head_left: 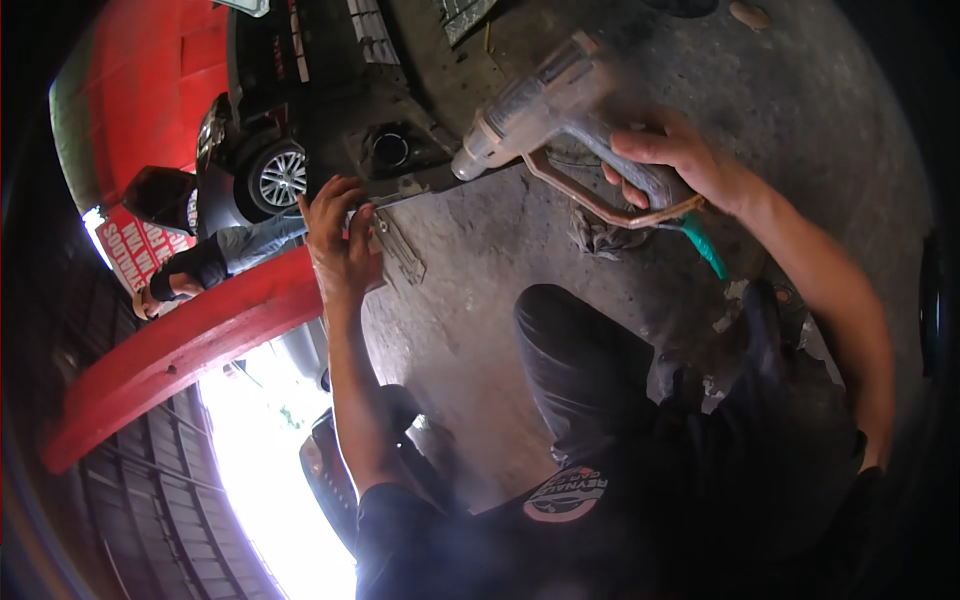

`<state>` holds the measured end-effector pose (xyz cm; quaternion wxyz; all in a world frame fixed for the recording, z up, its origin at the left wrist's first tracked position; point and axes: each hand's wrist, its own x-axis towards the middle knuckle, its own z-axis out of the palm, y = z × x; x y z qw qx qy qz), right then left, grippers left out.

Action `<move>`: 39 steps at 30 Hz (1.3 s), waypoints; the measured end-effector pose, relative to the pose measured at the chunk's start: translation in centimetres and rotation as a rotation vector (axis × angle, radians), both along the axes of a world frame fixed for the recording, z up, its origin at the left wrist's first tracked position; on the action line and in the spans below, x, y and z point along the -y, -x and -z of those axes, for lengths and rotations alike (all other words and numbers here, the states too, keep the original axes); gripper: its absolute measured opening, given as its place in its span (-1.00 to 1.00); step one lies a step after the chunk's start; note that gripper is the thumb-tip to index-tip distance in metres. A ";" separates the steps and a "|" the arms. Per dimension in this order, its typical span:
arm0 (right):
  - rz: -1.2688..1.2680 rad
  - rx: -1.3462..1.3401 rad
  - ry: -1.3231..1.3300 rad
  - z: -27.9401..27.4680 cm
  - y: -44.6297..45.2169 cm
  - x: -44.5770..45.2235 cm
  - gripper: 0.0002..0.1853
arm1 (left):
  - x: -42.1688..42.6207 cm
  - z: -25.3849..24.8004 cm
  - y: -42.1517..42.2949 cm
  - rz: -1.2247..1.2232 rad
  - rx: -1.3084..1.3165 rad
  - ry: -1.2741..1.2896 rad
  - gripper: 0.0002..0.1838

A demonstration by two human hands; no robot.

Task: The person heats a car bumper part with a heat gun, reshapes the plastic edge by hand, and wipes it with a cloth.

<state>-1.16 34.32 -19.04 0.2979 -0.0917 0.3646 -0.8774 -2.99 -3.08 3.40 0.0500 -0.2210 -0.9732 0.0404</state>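
My right hand (665, 165) is wrapped round the handle of a dusty heat gun (535, 105), whose nozzle points down and left. A green-taped cord (704, 247) comes out at the base of the handle. My left hand (338, 225) has its fingers apart and is at the edge of a black car panel (400, 150) with a round hole in it. Whether its fingertips touch the panel cannot be made out. The heat gun's nozzle is close to the same panel edge, right of my left hand.
A red post (200, 330) rises at the left. Beyond it are a person in a cap (190, 275) and a car wheel (278, 177). A thin metal frame (402, 248) lies beside my left wrist. My bent knee (575, 350) is below the heat gun.
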 end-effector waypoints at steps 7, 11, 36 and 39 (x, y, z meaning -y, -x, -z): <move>0.173 -0.562 -0.342 -4.2 7.8 -0.6 -0.52 | 0.2 0.6 -0.4 -0.016 -0.036 -0.045 -0.80; 0.521 -0.414 -0.826 -10.5 7.5 3.8 -0.49 | -0.2 1.3 -1.0 -0.062 -0.070 -0.155 -0.76; 0.600 -0.671 -1.046 -8.2 15.6 7.0 -0.48 | -3.0 4.3 -3.0 -0.032 -0.160 0.261 -0.19; 0.593 -0.681 -1.039 -8.3 15.6 7.5 -0.48 | -3.0 4.2 -3.4 -0.042 -0.147 0.185 -0.30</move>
